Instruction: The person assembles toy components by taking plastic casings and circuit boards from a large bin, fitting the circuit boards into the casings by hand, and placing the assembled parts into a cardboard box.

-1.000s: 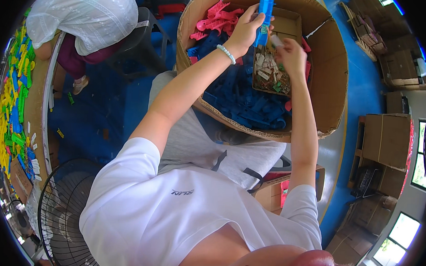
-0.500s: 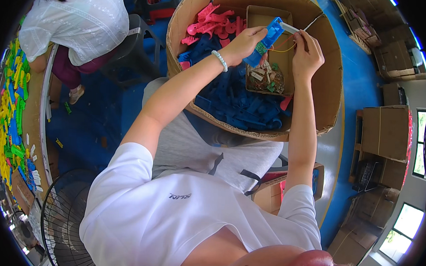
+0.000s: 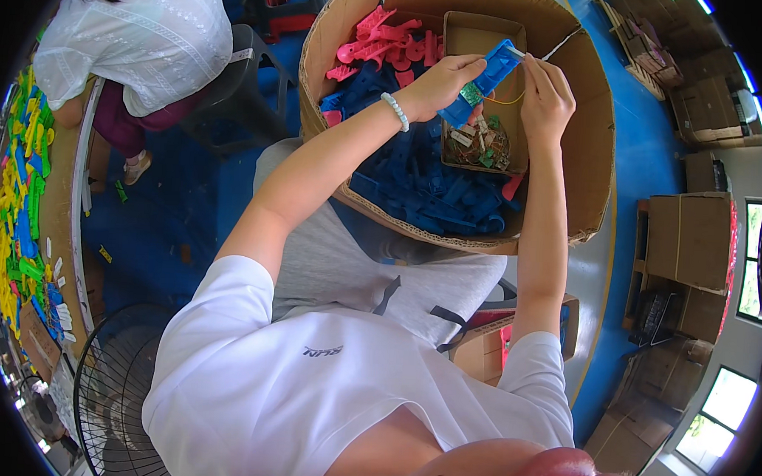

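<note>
Above big open carton (image 3: 591, 145), left hand (image 3: 441, 86) holds up blue plastic case (image 3: 498, 66), grip closed round its side, green circuit board (image 3: 471, 93) at lower end. Right hand's (image 3: 547, 96) grip pinched tight on white piece (image 3: 516, 51) at case's upper end; thin wire (image 3: 510, 102) between hands. Beneath, pink parts (image 3: 381, 44), blue parts (image 3: 434, 189), cardboard tray (image 3: 485, 28) inside carton.

Black fan (image 3: 121, 388), dark seat (image 3: 249, 96), co-worker (image 3: 143, 36) in white, brown cartons (image 3: 689, 236)
</note>
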`<state>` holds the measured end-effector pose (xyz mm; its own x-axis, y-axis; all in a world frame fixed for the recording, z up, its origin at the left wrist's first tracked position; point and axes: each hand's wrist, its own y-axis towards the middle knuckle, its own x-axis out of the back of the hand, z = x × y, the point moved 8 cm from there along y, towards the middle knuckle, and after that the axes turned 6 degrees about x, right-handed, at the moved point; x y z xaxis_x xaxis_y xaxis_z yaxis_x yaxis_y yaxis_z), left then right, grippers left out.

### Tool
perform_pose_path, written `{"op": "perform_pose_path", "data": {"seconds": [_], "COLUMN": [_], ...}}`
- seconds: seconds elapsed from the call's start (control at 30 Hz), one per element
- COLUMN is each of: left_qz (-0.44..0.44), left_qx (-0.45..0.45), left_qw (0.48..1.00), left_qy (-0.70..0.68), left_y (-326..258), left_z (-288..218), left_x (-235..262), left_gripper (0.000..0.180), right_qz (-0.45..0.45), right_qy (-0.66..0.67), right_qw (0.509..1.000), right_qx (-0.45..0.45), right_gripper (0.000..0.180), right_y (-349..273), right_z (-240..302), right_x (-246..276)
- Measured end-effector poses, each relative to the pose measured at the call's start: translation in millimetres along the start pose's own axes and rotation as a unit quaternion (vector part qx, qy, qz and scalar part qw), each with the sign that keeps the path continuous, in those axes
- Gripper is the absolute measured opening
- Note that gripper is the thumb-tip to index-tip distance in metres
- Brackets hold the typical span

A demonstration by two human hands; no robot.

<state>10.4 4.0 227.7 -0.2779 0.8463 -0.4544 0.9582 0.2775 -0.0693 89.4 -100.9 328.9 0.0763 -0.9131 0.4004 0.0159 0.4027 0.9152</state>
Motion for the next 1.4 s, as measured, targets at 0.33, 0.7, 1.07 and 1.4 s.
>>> {"op": "perform_pose_path", "data": {"seconds": [0.33,0.7,1.07,1.4], "left_qz": [-0.010,0.060,0.105,0.032], "left_qx": [-0.039,-0.019,-0.023,-0.073], "left_qw": [0.979,0.994,0.991,0.996], "left_qy": [0.198,-0.086,-0.075,0.026], "left_y": [-1,-10,-18,-13], "left_z": [-4,-8,-11,-17], "left_x": [3,-13,-23,-1], "left_gripper": [0.030,0.037,0.040,0.039], "right_qz": [0.049,-0.017,0.028,-0.012], "right_qy": [-0.019,0.385,0.159,0.568], "right_qw": [0.997,0.855,0.954,0.705], "right_qx": [0.048,-0.347,-0.253,-0.425], "right_gripper": [0.015,0.022,0.013,0.020], "right_y": [-3,-40,-37,-59], "right_z": [-2,-51,-39,-21], "right_x": [-11,-44,-37,-73]}}
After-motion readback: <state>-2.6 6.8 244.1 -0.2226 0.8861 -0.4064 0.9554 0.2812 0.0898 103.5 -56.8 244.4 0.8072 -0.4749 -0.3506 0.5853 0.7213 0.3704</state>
